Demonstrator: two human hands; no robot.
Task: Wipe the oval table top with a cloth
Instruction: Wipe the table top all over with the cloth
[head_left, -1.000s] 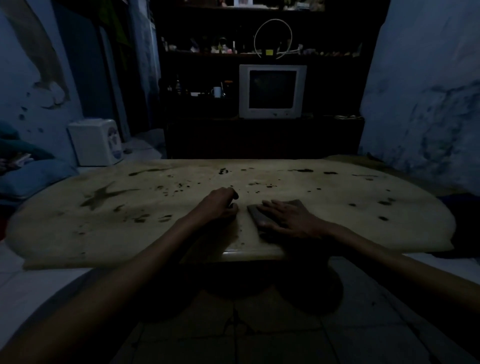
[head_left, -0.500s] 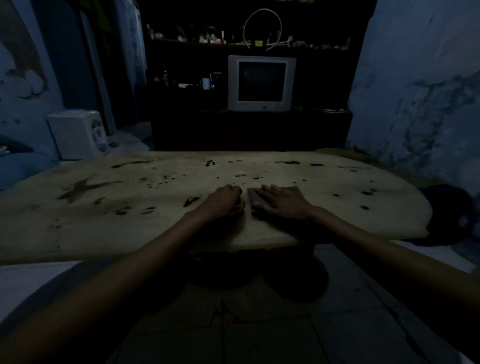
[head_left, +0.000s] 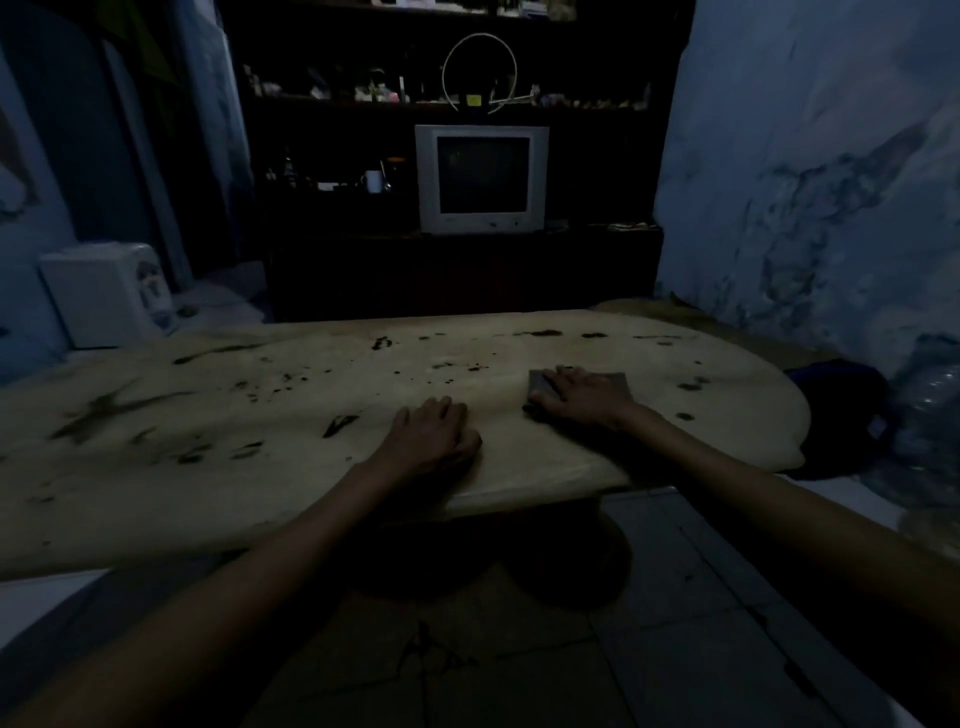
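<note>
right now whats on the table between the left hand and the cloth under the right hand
In the head view, nothing: only a bare strip of table top separates the left hand from the cloth, which the right hand presses flat. The nearest dark marks lie farther back.

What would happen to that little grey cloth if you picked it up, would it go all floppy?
Probably floppy: the small grey cloth lies flat on the pale oval table top under the right hand. It looks thin, so likely light. It would probably slide easily when pushed.
</note>
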